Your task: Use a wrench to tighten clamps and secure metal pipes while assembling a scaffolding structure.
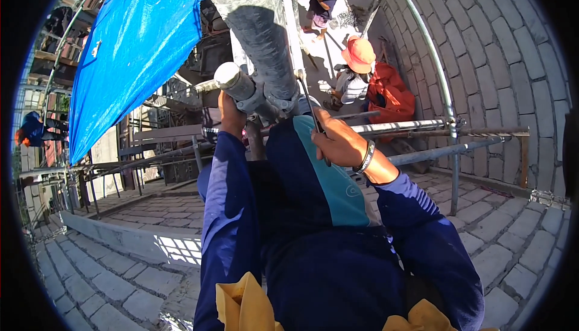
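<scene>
Right fingers point(326, 143) clenched round one dark slim tool point(311, 107); its head lies just beyond them. Left fingers point(230, 113) at one round-ended pipe point(240, 85), tips hidden (can't tell if gripping). One thick pipe point(258, 41) beyond both, top cut off. Two people point(353, 87) beyond the right fingers.

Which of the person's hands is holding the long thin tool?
The right hand, with the dark wristband, holds the tool. The left hand is against the short pipe instead.

1 blue tarp point(136, 50), 1 orange hat point(360, 53).
</scene>
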{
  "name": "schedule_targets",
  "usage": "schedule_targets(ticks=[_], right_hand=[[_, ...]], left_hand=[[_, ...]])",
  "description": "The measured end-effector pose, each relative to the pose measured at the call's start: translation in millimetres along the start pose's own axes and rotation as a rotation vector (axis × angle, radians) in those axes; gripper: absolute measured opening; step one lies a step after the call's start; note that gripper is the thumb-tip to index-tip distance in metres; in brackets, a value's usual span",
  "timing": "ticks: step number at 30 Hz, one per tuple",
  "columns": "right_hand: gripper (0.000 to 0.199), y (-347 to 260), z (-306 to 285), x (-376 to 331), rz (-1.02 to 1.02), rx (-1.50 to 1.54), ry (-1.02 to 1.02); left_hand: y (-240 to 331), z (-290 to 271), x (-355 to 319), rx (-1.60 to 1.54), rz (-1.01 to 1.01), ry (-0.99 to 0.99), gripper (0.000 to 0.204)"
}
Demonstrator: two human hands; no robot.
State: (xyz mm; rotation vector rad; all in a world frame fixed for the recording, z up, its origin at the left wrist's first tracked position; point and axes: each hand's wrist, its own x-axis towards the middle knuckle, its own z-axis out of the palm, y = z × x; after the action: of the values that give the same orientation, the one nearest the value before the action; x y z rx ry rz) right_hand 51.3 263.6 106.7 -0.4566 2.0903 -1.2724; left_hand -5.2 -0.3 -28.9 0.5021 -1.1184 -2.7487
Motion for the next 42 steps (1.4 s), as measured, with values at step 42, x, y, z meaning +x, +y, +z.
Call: schedule_targets(ticks=[42], right_hand=[[0.01, -30.7, -97.0, 20.7, -0.326, -1.727, 0.111]], left_hand=[[4.4, 27.4, -16.3, 0.115, 0.039, -0.053, 0.031]])
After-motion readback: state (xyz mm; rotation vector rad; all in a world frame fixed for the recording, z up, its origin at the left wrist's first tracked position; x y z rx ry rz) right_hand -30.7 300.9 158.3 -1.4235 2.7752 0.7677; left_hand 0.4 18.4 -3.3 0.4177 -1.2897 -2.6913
